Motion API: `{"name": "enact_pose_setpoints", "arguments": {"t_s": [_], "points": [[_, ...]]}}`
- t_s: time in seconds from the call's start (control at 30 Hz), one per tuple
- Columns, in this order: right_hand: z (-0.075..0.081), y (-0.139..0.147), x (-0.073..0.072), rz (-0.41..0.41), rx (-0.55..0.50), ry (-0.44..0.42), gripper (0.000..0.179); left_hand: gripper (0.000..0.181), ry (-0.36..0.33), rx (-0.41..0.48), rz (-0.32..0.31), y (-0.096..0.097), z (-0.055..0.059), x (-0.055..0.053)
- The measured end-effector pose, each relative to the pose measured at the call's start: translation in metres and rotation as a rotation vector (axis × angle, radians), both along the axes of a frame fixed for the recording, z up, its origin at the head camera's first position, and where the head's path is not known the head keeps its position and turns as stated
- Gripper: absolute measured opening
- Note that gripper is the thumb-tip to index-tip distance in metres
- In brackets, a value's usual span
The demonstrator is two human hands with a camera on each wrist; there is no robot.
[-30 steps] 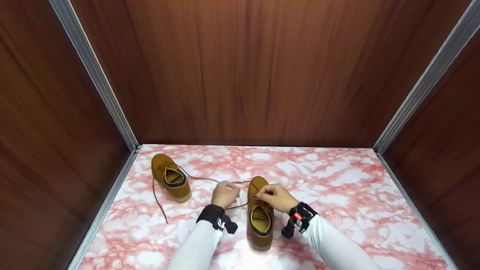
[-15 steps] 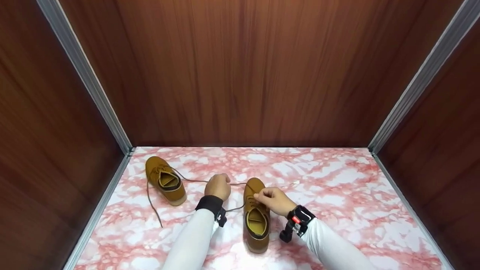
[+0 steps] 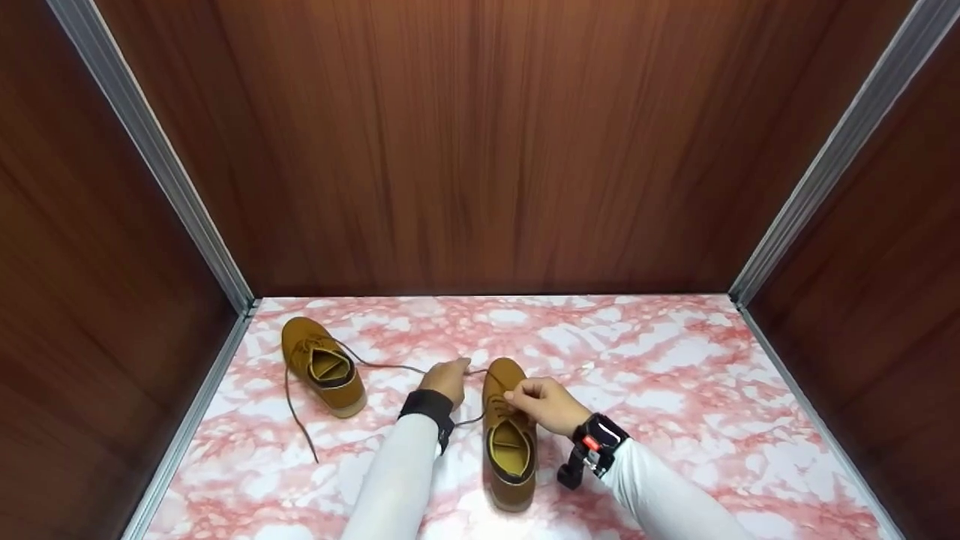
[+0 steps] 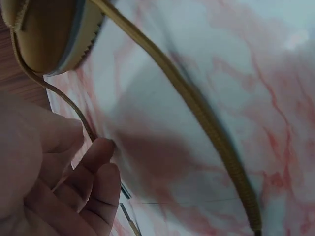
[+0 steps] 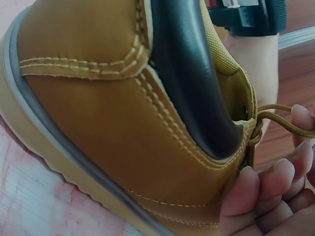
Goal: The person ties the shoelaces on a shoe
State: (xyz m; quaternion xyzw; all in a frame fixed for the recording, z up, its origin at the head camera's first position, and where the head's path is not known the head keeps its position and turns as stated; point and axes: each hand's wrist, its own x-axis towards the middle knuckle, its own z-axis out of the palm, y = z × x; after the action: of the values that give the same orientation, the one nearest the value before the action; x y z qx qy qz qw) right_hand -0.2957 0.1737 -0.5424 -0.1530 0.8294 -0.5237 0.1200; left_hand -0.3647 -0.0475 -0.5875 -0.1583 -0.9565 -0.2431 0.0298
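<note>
My right hand is over the laces of the right tan shoe. In the right wrist view its thumb and a finger pinch a brown shoelace that comes from the knot, while other fingertips touch the shoe's upper. Between the two shoes, my left hand hovers low over the tabletop. Its fingers are loosely bent, thumb and forefinger apart. Beside its fingertips runs a lace from the left tan shoe; I see nothing gripped. Two lace ends meet near those fingers.
A pink-and-white marbled tabletop lies under everything. Dark wood panels stand behind and at both sides, with metal posts in the corners. The left shoe's other lace trails forward on the table.
My left hand has shifted slightly away from me, and its fingers now point toward the right shoe. My right hand keeps its place at the laces. The head view has tilted a little.
</note>
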Motion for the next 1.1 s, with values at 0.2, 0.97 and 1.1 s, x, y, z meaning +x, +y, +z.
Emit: {"name": "enact_pose_setpoints", "arguments": {"t_s": [0.2,0.97,1.1], "points": [[-0.001,-0.001,0.001,-0.003,0.003,0.003,0.033,0.014,0.196,-0.108,0.063,-0.001,-0.006,0.005],[0.005,0.000,-0.002,-0.033,-0.035,-0.046,0.033,0.013,0.132,-0.115,0.058,-0.020,-0.003,0.026],[0.006,0.001,-0.002,-0.067,-0.015,-0.042,0.044,0.022,0.133,-0.022,0.034,-0.022,0.009,0.031]]}}
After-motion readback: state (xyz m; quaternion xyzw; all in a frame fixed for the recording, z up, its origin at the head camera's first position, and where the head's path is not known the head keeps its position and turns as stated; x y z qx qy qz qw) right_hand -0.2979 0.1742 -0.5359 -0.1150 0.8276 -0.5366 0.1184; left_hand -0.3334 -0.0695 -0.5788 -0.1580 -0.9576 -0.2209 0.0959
